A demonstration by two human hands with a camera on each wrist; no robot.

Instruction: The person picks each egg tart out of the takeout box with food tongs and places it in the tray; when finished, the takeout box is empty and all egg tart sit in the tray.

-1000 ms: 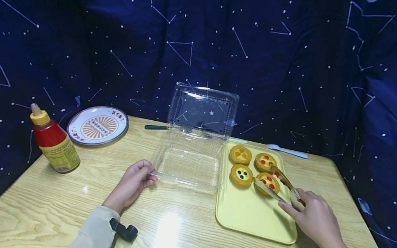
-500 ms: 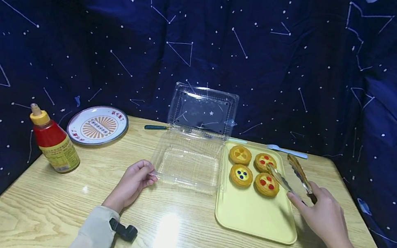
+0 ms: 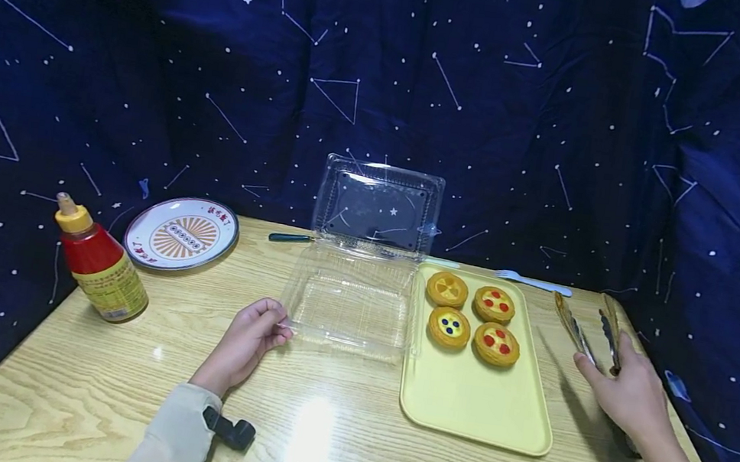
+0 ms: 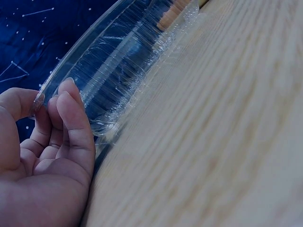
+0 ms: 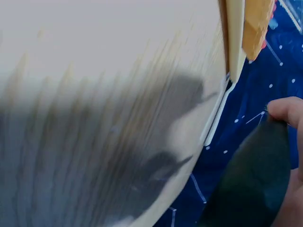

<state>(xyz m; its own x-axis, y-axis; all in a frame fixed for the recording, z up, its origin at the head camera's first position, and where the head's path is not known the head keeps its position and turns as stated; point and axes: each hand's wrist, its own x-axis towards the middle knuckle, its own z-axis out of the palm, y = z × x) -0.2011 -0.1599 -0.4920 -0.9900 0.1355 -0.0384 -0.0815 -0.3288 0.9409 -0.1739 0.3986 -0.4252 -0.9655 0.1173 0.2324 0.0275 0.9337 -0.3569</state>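
Right hand (image 3: 631, 390) holds tongs (image 3: 590, 327) at 3 o'clock; left hand (image 3: 249, 339) pinches the box (image 3: 350, 302), which could slide or buckle.

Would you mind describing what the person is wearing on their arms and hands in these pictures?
Both hands are bare. The left hand and right hand each come out of a pale cream long sleeve. A small black device is strapped at each wrist, presumably the wrist camera mount. No rings or gloves show.
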